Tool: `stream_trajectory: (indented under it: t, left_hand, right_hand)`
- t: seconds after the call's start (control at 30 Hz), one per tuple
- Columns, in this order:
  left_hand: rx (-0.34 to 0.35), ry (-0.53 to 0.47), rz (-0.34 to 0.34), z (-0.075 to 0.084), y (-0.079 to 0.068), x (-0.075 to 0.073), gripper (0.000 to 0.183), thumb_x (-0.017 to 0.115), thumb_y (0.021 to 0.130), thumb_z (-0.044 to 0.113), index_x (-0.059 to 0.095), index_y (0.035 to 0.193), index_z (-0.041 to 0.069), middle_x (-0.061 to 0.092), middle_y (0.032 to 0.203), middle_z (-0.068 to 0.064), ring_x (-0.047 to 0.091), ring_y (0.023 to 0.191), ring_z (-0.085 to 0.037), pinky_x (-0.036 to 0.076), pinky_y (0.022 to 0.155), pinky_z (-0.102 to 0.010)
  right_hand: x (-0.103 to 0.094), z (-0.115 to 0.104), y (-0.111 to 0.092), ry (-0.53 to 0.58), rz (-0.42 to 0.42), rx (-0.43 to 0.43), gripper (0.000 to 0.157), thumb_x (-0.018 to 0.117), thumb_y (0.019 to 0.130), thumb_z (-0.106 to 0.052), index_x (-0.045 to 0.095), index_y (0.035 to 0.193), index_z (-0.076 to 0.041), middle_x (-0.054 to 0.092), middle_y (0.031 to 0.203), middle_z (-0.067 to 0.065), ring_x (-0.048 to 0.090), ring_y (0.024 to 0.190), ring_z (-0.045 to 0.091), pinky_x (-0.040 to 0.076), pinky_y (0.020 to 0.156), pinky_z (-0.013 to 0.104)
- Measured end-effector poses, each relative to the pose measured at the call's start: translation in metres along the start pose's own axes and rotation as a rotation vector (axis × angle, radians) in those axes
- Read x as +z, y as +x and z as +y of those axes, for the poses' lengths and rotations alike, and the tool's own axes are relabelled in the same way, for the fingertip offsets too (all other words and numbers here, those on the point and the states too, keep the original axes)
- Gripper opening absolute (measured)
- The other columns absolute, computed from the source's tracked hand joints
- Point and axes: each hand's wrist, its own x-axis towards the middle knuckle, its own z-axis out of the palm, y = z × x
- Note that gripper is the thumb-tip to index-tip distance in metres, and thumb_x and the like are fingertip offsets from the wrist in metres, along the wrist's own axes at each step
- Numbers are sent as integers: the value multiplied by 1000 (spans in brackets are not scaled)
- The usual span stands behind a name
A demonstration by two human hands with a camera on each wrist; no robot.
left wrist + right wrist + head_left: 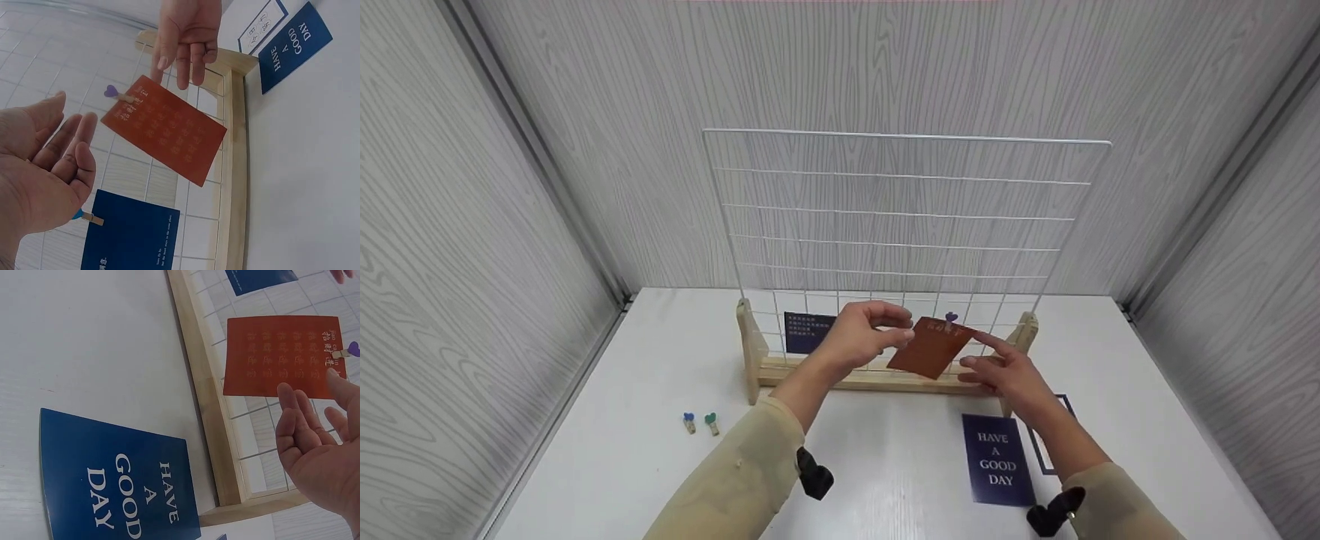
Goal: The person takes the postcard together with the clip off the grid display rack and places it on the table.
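Red card (930, 349): hangs tilted on the front of the grid, low and right of centre; one peg near its top edge
Desk (660, 360): carries the wooden base (877, 384) that holds the wire grid (907, 136) up
Left hand (859, 330): beside the card, fingers and thumb apart, holding nothing
Right hand (1009, 379): at the other side, index finger reaching to the upper right corner, nothing gripped; whether it touches, I cannot tell
Navy card (997, 450): flat on the desk, unhung
Purple heart peg (951, 318): on the red card's top
Blue and green pegs (712, 424): loose on the desk, at left
Step in hand: probably squaring the red card; it looks clipped but crooked
Next move: seems to call for a light fingertip turn, the peg left undisturbed
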Motion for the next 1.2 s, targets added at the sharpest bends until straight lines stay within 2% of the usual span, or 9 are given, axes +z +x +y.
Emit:
stream_trajectory:
  t: [0.13, 0.37, 0.6, 0.93, 1.1, 1.2]
  left_hand:
    - [-3, -3, -7, 2, 6, 7, 27, 78, 97, 9, 76, 123, 2, 77, 111, -3, 75, 98, -19, 56, 79, -32]
    - [-15, -27, 0, 4, 11, 17, 26, 78, 97, 6, 76, 123, 4, 76, 116, -4, 74, 105, -24, 60, 92, -38]
    - [5, 11, 22, 4, 15, 20, 25, 80, 96, 9, 78, 121, 6, 76, 118, -2, 68, 117, -19, 58, 96, -34]
    - [-8, 2, 8, 0, 17, 24, 27, 80, 96, 10, 77, 123, 4, 76, 119, -3, 74, 103, -18, 59, 93, -33]
    - [-10, -3, 18, 1, 20, 29, 25, 81, 95, 10, 79, 120, 8, 76, 117, -2, 70, 111, -17, 58, 94, -32]
    - [-3, 6, 28, 2, 23, 31, 23, 82, 94, 9, 80, 118, 10, 76, 118, -4, 69, 110, -15, 58, 92, -31]
  right_hand:
    - [-1, 0, 4, -9, -22, -9, 68, 67, 107, -32, 36, 166, -16, 65, 140, 25, 71, 120, 34, 49, 108, 58]
    - [2, 0, 12, -1, -37, 18, 61, 65, 108, -31, 44, 163, -16, 66, 139, 23, 73, 117, 33, 58, 97, 41]
    - [2, 0, 19, 0, -23, 14, 54, 67, 107, -30, 53, 156, -13, 63, 143, 23, 74, 113, 33, 59, 97, 43]
    - [8, 3, 22, 7, 22, 37, 50, 64, 109, -29, 54, 156, -15, 62, 145, 20, 77, 106, 27, 61, 88, 34]
    - [11, 0, 24, 40, 46, 14, 44, 62, 110, -27, 58, 151, -11, 65, 141, 19, 77, 104, 27, 61, 88, 32]
    - [13, -2, 25, 34, 81, 11, 41, 62, 110, -25, 61, 148, -8, 68, 138, 18, 78, 100, 25, 61, 84, 29]
